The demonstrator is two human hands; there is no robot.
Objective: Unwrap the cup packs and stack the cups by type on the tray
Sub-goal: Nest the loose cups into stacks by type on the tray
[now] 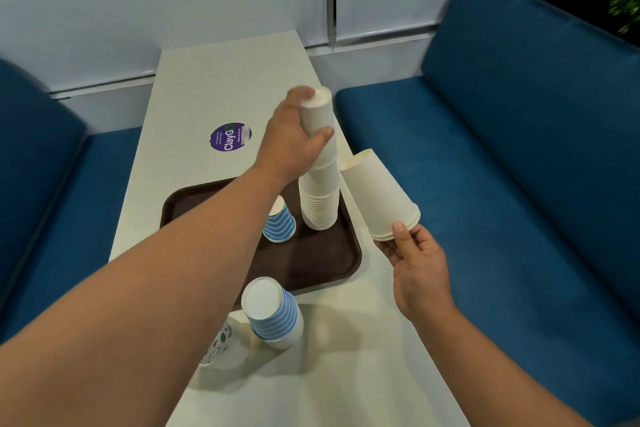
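Observation:
A tall stack of plain white cups (pixel 320 198) stands upside down on the dark brown tray (pixel 311 267). My left hand (pixel 291 142) grips the top of that stack. My right hand (pixel 415 260) pinches the rim of a few nested white cups (pixel 377 194), held tilted to the right of the tray. A single blue-striped cup (pixel 280 220) stands inverted on the tray beside the white stack. A short stack of blue-striped cups (pixel 272 312) sits upside down on the table in front of the tray.
A white cup with small coloured prints (pixel 225 347) lies on its side by the striped stack, partly behind my left arm. A purple round sticker (pixel 230 137) marks the white table (pixel 221 80). Blue padded benches (pixel 519 156) flank both sides.

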